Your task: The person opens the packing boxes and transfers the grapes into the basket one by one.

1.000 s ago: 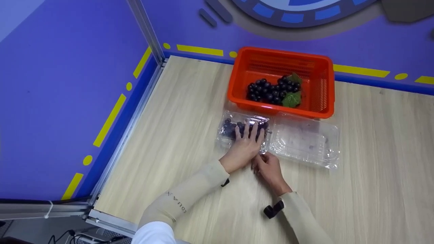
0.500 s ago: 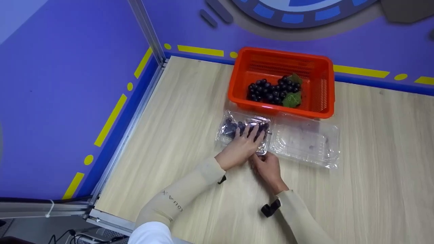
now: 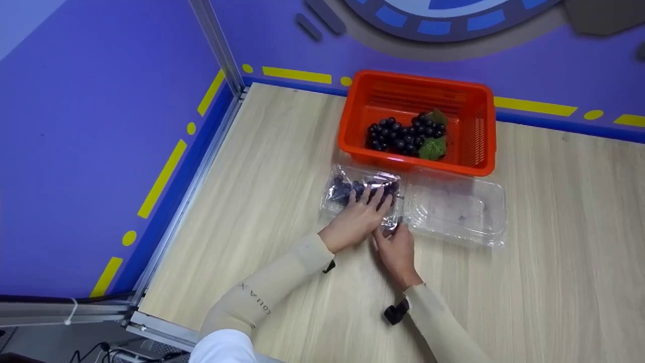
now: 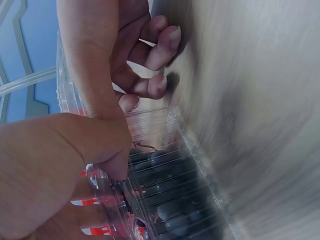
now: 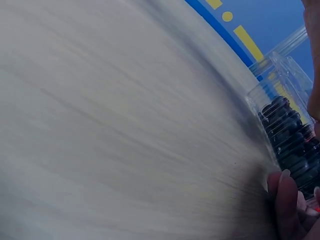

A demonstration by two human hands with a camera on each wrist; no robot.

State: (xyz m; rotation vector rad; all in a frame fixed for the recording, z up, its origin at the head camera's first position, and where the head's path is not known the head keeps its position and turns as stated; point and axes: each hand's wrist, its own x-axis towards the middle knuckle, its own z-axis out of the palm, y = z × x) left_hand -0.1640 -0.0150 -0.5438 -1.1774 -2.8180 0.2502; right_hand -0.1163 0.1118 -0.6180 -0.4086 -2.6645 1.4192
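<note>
A clear plastic clamshell box (image 3: 328,209) with dark grapes (image 3: 340,192) inside lies on the table, its top closed over the fruit. My left hand (image 3: 354,224) presses on the lid, its straight fingers spread across the right part. In the left wrist view, that hand's thumb (image 4: 112,162) lies along the box's rim. My right hand (image 3: 399,252) pinches the front right corner between thumb and index finger. Its other fingers (image 4: 156,52) curl below, away from the box, in the left wrist view. The right wrist view catches the box's ribbed side wall and the grapes (image 5: 287,132) behind it.
Against the box's right side lies another clear plastic tray (image 3: 484,214). Behind both stands an orange-red basket (image 3: 476,169) holding a bunch of dark grapes (image 3: 403,138) with green leaves (image 3: 432,148). A purple wall (image 3: 302,50) borders the table at the back and left.
My left fingers have slid slightly back toward me on the lid. The right hand's index finger has moved up along the box's corner, and the tray on the right has shifted a little.
</note>
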